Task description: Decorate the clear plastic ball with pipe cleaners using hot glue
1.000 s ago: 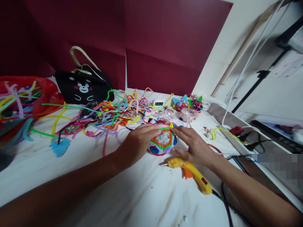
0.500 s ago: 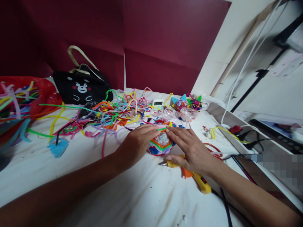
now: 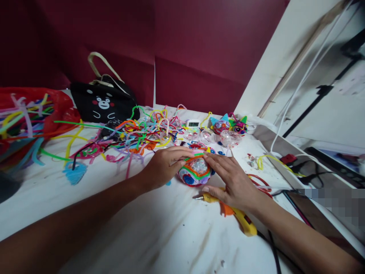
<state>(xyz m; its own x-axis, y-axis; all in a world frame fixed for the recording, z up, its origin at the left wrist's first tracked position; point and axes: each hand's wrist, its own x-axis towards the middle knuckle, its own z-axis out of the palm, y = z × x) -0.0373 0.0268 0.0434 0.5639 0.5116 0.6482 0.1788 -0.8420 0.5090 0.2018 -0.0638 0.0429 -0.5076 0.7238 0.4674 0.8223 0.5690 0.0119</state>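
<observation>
"Both the left hand (image 3: 161, 167) and the right hand (image 3: 236, 184) are on the ball (image 3: 197, 168), is it correct?"

"Yes. The ball rests on the table (image 3: 137, 236), between them."

"How does each hand look?"

"The left one lies over the upper left of the ball, with fingers close together. Its thumb is lower; whether it pinches something, I cannot tell. The right one is spread: its fingertips are at the upper right of the ball, and the thumb stands apart."

"And around the ball?"

"To its near right is the glue gun (image 3: 247, 225), which the right hand partly hides. Beyond the ball, to the left, many pipe cleaners (image 3: 139, 133) lie tangled, and the bag (image 3: 104, 102) is farther behind. The clock (image 3: 193, 124) is behind the ball; the clear domes (image 3: 230, 139) are behind it to the right."
</observation>
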